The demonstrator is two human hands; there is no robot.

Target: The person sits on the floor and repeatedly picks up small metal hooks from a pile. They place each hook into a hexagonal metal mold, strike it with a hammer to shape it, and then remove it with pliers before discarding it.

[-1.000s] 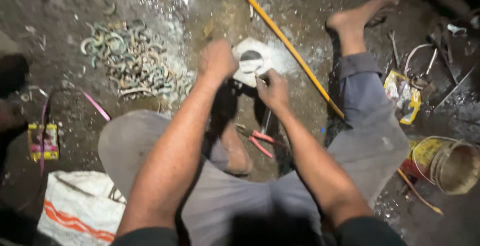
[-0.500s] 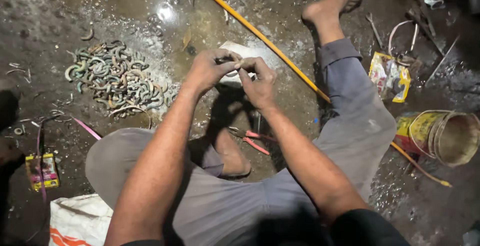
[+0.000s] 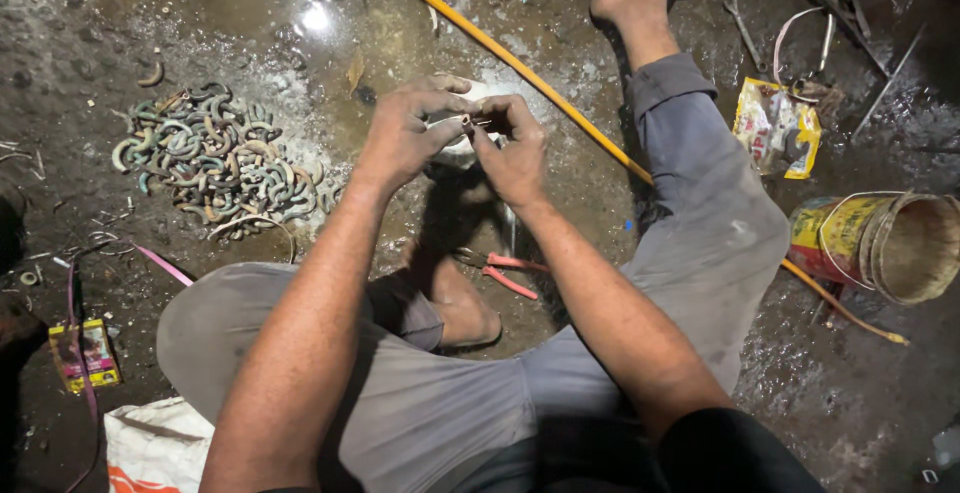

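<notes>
My left hand [image 3: 405, 131] and my right hand [image 3: 513, 148] meet above the wet floor and pinch a small dark curved metal piece [image 3: 466, 121] between their fingertips. Just behind the hands a white dish-like object [image 3: 458, 149] lies on the ground, mostly hidden by them. A pile of several similar curved metal pieces [image 3: 215, 161] lies to the left. Red-handled pliers [image 3: 505, 273] rest on the floor between my legs.
A long yellow rod [image 3: 520, 65] crosses the floor diagonally under my right leg. A yellow tin can [image 3: 878, 243] lies at the right, a yellow packet [image 3: 775, 128] and loose tools [image 3: 800, 28] beyond it. A white sack [image 3: 150, 443] and a small packet [image 3: 85, 353] sit lower left.
My hands have lifted off the white dish and come together, both pinching the small metal piece. The view has shifted slightly downward and left.
</notes>
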